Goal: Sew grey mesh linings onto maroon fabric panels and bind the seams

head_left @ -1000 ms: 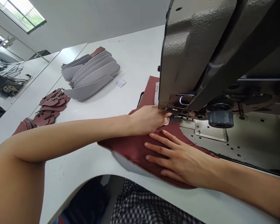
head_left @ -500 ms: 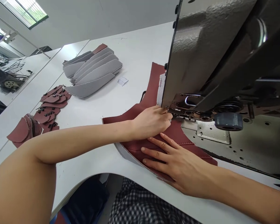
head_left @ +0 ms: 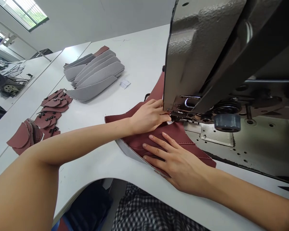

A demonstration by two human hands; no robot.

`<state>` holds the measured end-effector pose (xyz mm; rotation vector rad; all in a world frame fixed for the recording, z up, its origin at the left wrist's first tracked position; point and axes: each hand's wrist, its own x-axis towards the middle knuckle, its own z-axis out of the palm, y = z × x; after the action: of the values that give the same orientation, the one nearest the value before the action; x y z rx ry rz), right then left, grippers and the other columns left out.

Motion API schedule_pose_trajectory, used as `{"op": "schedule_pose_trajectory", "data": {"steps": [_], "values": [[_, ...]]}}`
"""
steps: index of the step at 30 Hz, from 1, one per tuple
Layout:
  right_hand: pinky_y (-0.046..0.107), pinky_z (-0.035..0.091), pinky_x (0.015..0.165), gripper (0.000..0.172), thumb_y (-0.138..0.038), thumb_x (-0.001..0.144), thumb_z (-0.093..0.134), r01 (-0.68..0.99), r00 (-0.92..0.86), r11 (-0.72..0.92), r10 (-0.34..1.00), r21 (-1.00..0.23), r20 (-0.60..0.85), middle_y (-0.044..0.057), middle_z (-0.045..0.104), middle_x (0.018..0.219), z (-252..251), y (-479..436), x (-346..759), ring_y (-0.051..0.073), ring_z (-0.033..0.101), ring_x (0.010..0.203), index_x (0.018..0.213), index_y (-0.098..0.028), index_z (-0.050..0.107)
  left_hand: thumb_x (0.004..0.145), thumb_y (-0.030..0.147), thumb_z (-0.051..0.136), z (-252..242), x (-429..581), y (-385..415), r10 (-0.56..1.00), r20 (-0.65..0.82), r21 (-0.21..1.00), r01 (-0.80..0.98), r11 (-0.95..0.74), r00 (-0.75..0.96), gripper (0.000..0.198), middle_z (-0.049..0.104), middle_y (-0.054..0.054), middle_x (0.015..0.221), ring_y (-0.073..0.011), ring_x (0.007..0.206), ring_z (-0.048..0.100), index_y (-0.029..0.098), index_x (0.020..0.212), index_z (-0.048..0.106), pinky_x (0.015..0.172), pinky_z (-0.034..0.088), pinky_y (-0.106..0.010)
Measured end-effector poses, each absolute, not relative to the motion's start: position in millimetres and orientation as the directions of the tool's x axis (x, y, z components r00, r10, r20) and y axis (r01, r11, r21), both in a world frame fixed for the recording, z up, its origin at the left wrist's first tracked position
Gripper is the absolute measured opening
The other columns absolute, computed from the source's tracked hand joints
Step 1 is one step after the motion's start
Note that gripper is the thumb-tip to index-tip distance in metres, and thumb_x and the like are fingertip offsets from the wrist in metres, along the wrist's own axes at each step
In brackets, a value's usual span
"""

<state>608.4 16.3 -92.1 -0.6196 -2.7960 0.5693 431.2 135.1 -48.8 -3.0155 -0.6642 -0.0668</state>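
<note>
A dark red fabric piece (head_left: 144, 141) with a grey underside lies on the white table, running under the head of a grey industrial sewing machine (head_left: 207, 54). My left hand (head_left: 150, 117) rests on the fabric right beside the presser foot (head_left: 174, 116), fingers curled and pinching the edge of the piece. My right hand (head_left: 175, 160) lies flat on the red fabric nearer to me, fingers stretched out and spread, pressing it down.
A fanned stack of grey padded pieces (head_left: 93, 75) sits at the back of the white table (head_left: 91, 163). Piles of small dark red cut pieces (head_left: 43, 115) lie at the left. A small white label (head_left: 124, 84) lies beside the grey stack. Checked clothing shows below the table's curved edge.
The red fabric has travelled further under the machine and turned; more of it lies behind the needle. Both hands moved with it, the right hand sliding slightly toward the machine.
</note>
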Motion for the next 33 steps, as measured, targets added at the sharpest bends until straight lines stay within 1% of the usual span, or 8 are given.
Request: {"op": "schedule_pose_trajectory", "data": {"steps": [4, 8, 19, 22, 24, 27, 30, 33], "values": [[0.071, 0.025, 0.118, 0.055, -0.026, 0.096, 0.054, 0.514, -0.807, 0.776, 0.582, -0.366, 0.101, 0.015, 0.039, 0.159, -90.1, 11.0, 570.0, 0.044, 0.027, 0.148, 0.15, -0.017, 0.05, 0.099, 0.007, 0.041, -41.8, 436.5, 135.8, 0.336, -0.039, -0.051, 0.334, -0.941, 0.941, 0.037, 0.073, -0.005, 0.097, -0.0189, 0.099, 0.061, 0.02, 0.098, 0.075, 0.082, 0.043, -0.031], [0.068, 0.034, 0.112, 0.056, -0.021, 0.096, 0.048, 0.694, -0.675, 0.637, 0.737, -0.335, 0.005, 0.023, 0.052, 0.147, -87.3, 13.4, 528.2, 0.044, 0.045, 0.135, 0.151, -0.009, 0.047, 0.092, -0.002, 0.038, -36.3, 447.0, 123.4, 0.363, -0.05, -0.16, 0.351, -0.923, 0.931, 0.04, 0.068, -0.006, 0.08, -0.0185, 0.084, 0.059, 0.015, 0.08, 0.071, 0.075, 0.042, -0.032], [0.069, 0.034, 0.11, 0.049, -0.03, 0.102, 0.043, 0.708, -0.644, 0.587, 0.765, -0.392, -0.017, 0.025, 0.056, 0.14, -82.1, 23.7, 525.3, 0.045, 0.047, 0.132, 0.145, -0.007, 0.052, 0.089, -0.005, 0.037, -40.1, 447.8, 125.5, 0.365, -0.067, -0.165, 0.351, -0.922, 0.929, 0.041, 0.069, -0.005, 0.078, -0.0185, 0.083, 0.06, 0.016, 0.081, 0.072, 0.073, 0.041, -0.031], [0.063, 0.03, 0.116, 0.062, -0.049, 0.102, 0.047, 0.6, -0.719, 0.646, 0.694, -0.471, 0.035, 0.021, 0.052, 0.146, -76.4, 27.4, 541.0, 0.041, 0.043, 0.136, 0.15, -0.01, 0.046, 0.096, 0.002, 0.037, -45.8, 439.2, 131.7, 0.352, -0.013, -0.118, 0.349, -0.93, 0.936, 0.04, 0.073, -0.005, 0.087, -0.0181, 0.088, 0.061, 0.019, 0.089, 0.073, 0.078, 0.042, -0.031], [0.058, 0.025, 0.121, 0.07, -0.053, 0.1, 0.052, 0.415, -0.834, 0.733, 0.543, -0.539, 0.095, 0.019, 0.043, 0.155, -74.2, 28.9, 553.4, 0.036, 0.034, 0.145, 0.157, -0.014, 0.036, 0.102, 0.01, 0.037, -49.8, 431.0, 138.3, 0.341, 0.07, -0.086, 0.347, -0.934, 0.937, 0.038, 0.075, -0.004, 0.097, -0.0174, 0.095, 0.061, 0.022, 0.1, 0.074, 0.084, 0.042, -0.031], [0.062, 0.017, 0.122, 0.058, -0.046, 0.102, 0.053, 0.273, -0.914, 0.81, 0.386, -0.519, 0.122, 0.018, 0.027, 0.164, -77.7, 27.6, 555.1, 0.036, 0.02, 0.153, 0.155, -0.025, 0.04, 0.105, 0.016, 0.038, -52.6, 422.2, 146.4, 0.31, 0.182, -0.06, 0.325, -0.944, 0.933, 0.036, 0.076, -0.002, 0.107, -0.0153, 0.1, 0.062, 0.026, 0.109, 0.072, 0.091, 0.041, -0.031], [0.064, 0.019, 0.121, 0.062, -0.052, 0.102, 0.052, 0.47, -0.84, 0.777, 0.539, -0.418, 0.058, 0.02, 0.028, 0.163, -85.9, 26.0, 529.0, 0.04, 0.023, 0.151, 0.153, -0.018, 0.044, 0.106, 0.015, 0.038, -52.0, 422.9, 146.2, 0.226, 0.189, -0.089, 0.246, -0.965, 0.956, 0.037, 0.076, -0.001, 0.096, -0.0137, 0.091, 0.062, 0.024, 0.099, 0.073, 0.089, 0.04, -0.031], [0.053, 0.036, 0.116, 0.073, -0.059, 0.099, 0.054, 0.629, -0.736, 0.676, 0.677, -0.384, -0.014, 0.021, 0.047, 0.152, -90.0, 28.7, 498.6, 0.036, 0.043, 0.139, 0.153, -0.011, 0.042, 0.103, 0.01, 0.041, -52.5, 428.0, 140.2, 0.152, 0.23, -0.179, 0.195, -0.964, 0.961, 0.038, 0.071, 0.0, 0.081, -0.0128, 0.078, 0.06, 0.019, 0.078, 0.069, 0.081, 0.039, -0.031]]}}
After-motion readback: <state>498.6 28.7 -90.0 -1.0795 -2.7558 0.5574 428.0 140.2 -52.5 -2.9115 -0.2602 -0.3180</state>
